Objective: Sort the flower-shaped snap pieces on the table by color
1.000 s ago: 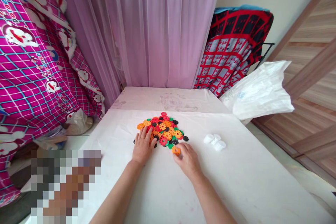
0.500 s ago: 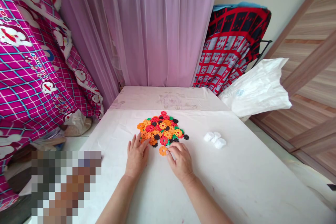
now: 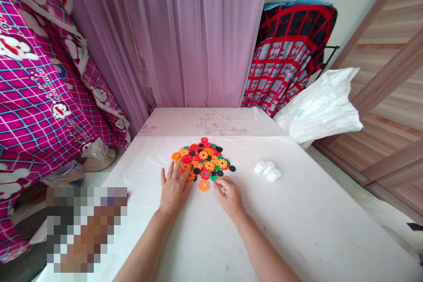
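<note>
A heap of flower-shaped plastic discs (image 3: 209, 164) in orange, red, green and black lies on the white-covered table (image 3: 198, 238). My left hand (image 3: 174, 188) rests at the heap's near left edge, fingers spread, their tips over some orange discs. One orange disc (image 3: 204, 185) lies apart, just in front of the heap, between my two hands. To its right is my right hand (image 3: 229, 194), thumb and fingers drawn together close to a green disc (image 3: 214, 178). Whatever may be between those fingertips is too small or hidden to make out.
A small group of white rounded pieces (image 3: 267, 171) sits to the right of the heap. Beyond the table's right edge is a white bag (image 3: 325, 105). Purple curtains (image 3: 205, 35) hang behind the table. A blurred-out patch (image 3: 89, 229) covers the lower left.
My right hand has come off the loose orange disc and sits slightly to its right. My left hand has flattened over the heap's left edge. The view has shifted slightly.
</note>
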Demonstrator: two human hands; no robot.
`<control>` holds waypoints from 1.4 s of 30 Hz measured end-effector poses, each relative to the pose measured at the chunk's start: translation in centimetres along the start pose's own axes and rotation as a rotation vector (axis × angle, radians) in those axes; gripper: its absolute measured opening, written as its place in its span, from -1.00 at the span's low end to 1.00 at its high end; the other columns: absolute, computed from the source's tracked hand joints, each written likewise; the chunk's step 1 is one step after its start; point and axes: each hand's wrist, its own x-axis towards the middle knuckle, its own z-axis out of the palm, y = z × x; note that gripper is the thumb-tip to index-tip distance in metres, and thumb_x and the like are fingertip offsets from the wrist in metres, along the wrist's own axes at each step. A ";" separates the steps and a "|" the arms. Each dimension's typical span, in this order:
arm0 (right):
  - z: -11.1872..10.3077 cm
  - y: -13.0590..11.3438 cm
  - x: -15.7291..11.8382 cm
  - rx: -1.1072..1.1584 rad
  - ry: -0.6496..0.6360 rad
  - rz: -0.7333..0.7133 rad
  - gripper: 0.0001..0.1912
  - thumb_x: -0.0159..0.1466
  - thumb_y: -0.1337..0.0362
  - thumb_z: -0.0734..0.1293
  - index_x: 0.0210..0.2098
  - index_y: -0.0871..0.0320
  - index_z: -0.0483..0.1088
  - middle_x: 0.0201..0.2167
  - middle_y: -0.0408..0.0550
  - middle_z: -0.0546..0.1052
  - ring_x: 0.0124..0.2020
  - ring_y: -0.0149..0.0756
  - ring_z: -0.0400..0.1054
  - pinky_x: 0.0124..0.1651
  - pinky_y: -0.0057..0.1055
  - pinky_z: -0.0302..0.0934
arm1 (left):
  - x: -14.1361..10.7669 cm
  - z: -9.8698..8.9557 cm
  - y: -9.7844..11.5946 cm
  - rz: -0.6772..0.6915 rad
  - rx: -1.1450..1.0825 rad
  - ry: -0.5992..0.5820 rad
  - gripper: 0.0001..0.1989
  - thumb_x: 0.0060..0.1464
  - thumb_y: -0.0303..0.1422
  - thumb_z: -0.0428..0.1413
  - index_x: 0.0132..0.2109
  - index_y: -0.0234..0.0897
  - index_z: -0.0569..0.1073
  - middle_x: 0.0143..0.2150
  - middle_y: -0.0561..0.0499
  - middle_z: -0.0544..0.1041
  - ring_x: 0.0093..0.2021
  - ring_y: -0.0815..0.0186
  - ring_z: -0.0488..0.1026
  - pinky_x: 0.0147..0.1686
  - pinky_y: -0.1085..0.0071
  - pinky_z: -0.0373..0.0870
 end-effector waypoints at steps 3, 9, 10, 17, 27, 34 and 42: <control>0.0 0.1 0.0 -0.002 -0.037 0.013 -0.80 0.25 0.30 0.22 -0.48 0.10 0.40 -0.45 -0.10 0.50 -0.38 -0.33 0.39 -0.28 -0.46 0.25 | 0.6 0.3 -0.3 -0.012 -0.010 -0.041 -0.64 0.16 -0.17 0.08 0.07 -0.08 0.52 0.37 -0.17 0.21 0.38 -0.11 0.06 0.29 -0.27 -0.09; 0.0 0.2 -0.1 0.004 -0.057 0.019 -0.79 0.26 0.29 0.22 -0.47 0.10 0.41 -0.44 -0.10 0.51 -0.37 -0.33 0.40 -0.26 -0.44 0.25 | 1.6 0.4 -0.8 -0.064 -0.078 -0.129 -0.58 0.10 -0.14 0.15 0.12 0.02 0.48 0.39 -0.13 0.17 0.39 -0.11 0.04 0.26 -0.28 -0.06; 0.0 0.2 -0.1 0.005 -0.060 0.017 -0.79 0.27 0.28 0.22 -0.47 0.10 0.41 -0.44 -0.09 0.51 -0.36 -0.32 0.40 -0.26 -0.44 0.25 | 1.6 0.4 -1.0 -0.054 -0.089 -0.156 -0.57 0.10 -0.14 0.14 0.13 0.04 0.47 0.40 -0.12 0.16 0.39 -0.12 0.03 0.27 -0.28 -0.07; -0.1 0.6 -0.1 0.022 -0.078 0.016 -0.81 0.27 0.29 0.22 -0.42 0.11 0.44 -0.41 -0.08 0.52 -0.35 -0.32 0.40 -0.25 -0.43 0.28 | 0.8 0.6 -2.3 -0.012 -0.130 -0.136 -0.60 0.14 -0.11 0.10 0.12 0.01 0.48 0.39 -0.12 0.19 0.40 -0.08 0.03 0.28 -0.21 -0.02; 1.4 2.2 4.1 -0.311 -0.019 -0.046 -0.62 0.17 0.38 0.28 -0.03 0.08 0.47 0.07 -0.02 0.50 0.13 -0.07 0.23 0.13 -0.15 0.12 | -0.1 0.5 -5.2 -0.248 -0.151 -0.076 -0.60 0.26 -0.26 -0.09 0.16 -0.20 0.42 0.32 -0.15 0.31 0.35 0.03 0.17 0.26 -0.06 0.13; 1.6 1.7 5.2 -0.316 -0.196 -0.059 -0.67 0.21 0.26 0.34 -0.02 0.01 0.47 0.08 -0.10 0.51 0.15 -0.08 0.22 0.09 -0.14 0.08 | 0.3 -0.2 -5.7 -0.343 -0.061 -0.141 -0.58 0.27 -0.23 -0.09 0.20 -0.18 0.39 0.32 -0.10 0.32 0.34 0.05 0.17 0.30 -0.07 0.04; 2.0 1.4 5.7 -0.349 -0.176 -0.046 -0.78 0.21 0.26 0.36 -0.13 0.02 0.50 -0.08 -0.08 0.56 -0.01 -0.15 0.31 0.00 -0.22 0.09 | 0.5 -0.5 -5.1 -0.203 -0.057 -0.229 -0.58 0.30 -0.20 -0.15 0.21 -0.03 0.39 0.34 -0.05 0.29 0.37 0.07 0.12 0.29 -0.12 0.02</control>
